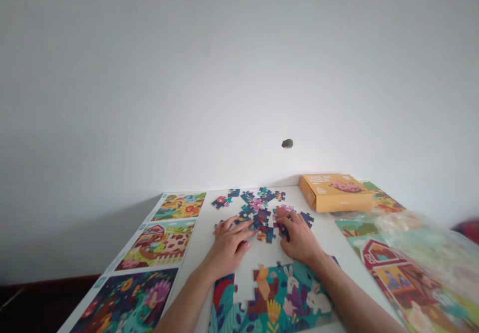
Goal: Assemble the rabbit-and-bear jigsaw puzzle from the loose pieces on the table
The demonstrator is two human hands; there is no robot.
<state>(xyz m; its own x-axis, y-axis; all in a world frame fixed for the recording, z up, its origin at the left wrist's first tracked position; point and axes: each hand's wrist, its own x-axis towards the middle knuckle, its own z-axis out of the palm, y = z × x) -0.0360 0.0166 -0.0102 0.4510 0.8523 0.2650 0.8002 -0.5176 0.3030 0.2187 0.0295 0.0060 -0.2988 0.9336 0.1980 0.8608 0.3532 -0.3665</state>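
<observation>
My left hand point(229, 245) lies over the left side of a pile of loose puzzle pieces point(258, 204), its fingers spread on dark pieces. At the pile's right side my right hand point(298, 234) has its fingers bent down onto pieces; what lies beneath the fingertips is partly hidden. Nearer to me, between my forearms, is a partly joined puzzle point(279, 298) with rabbits, a fox and plants. It has a gap at its upper left, and my right forearm covers its right part.
Three picture sheets point(160, 245) line the table's left side. An orange puzzle box point(335, 193) stands at the back right by the wall. More picture sheets point(415, 288) and a crumpled clear plastic bag point(430, 248) lie on the right.
</observation>
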